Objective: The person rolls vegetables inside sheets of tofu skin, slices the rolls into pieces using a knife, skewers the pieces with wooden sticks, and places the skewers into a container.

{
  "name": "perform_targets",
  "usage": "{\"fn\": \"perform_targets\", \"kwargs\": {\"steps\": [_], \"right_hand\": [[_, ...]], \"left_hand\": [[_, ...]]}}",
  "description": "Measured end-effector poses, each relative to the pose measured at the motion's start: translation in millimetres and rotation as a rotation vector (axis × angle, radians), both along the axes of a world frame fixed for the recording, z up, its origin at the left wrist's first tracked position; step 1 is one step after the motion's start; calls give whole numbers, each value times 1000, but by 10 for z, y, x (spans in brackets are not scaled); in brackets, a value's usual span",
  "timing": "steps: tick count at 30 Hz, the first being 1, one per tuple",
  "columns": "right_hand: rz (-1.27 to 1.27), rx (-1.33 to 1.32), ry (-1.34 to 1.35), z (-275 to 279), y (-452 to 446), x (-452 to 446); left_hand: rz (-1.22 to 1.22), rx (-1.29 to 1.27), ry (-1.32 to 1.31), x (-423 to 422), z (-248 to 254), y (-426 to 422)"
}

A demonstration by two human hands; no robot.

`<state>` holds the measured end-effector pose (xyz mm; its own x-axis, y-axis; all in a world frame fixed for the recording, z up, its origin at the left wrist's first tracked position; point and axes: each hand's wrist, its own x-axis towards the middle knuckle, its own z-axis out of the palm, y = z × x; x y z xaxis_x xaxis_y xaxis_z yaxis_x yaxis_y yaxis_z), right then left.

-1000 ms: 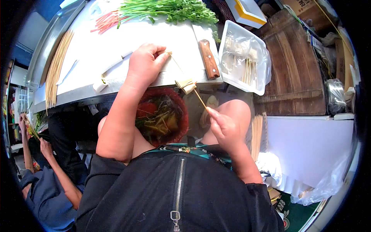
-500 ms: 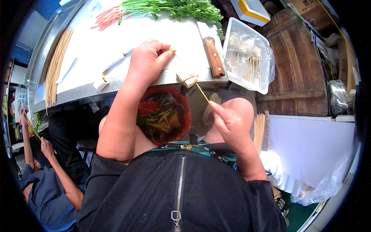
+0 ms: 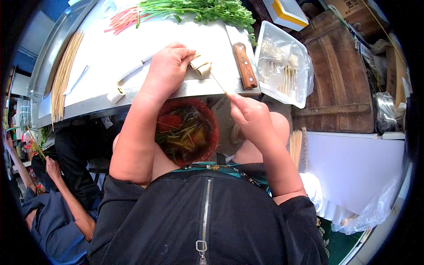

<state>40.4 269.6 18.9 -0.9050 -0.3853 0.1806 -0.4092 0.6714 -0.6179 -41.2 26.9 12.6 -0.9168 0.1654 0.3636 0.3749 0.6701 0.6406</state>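
My right hand is closed on the lower part of a thin wooden skewer, which slants up and left over the table's front edge. Pale rolled pieces of food sit at its upper end. Just beside them, my left hand pinches a small pale rolled piece between thumb and fingers; the fingertips partly hide it. To the left of that hand, a long white roll and a short white roll with green inside lie near the board's edge.
A wooden-handled knife lies right of my hands, beside a plastic-lined white tray of skewers. Green herbs lie at the back, bare skewers at left. A red basin stands below. Another person's hand holds sticks at lower left.
My right hand has moved up and left with the skewer, bringing its rolled pieces up against my left fingers. My left hand has barely moved. The other person's far hand has shifted left.
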Motion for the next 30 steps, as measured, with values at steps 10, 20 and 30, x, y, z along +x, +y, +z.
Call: {"fn": "perform_targets", "kwargs": {"steps": [10, 20, 30], "right_hand": [[-139, 585, 302, 295, -274, -168], [473, 187, 462, 254, -1348, -1488], [278, 266, 505, 343, -1233, -1823]], "left_hand": [[338, 423, 334, 12, 67, -465], [364, 442, 362, 112, 86, -568], [321, 436, 319, 192, 178, -491]]}}
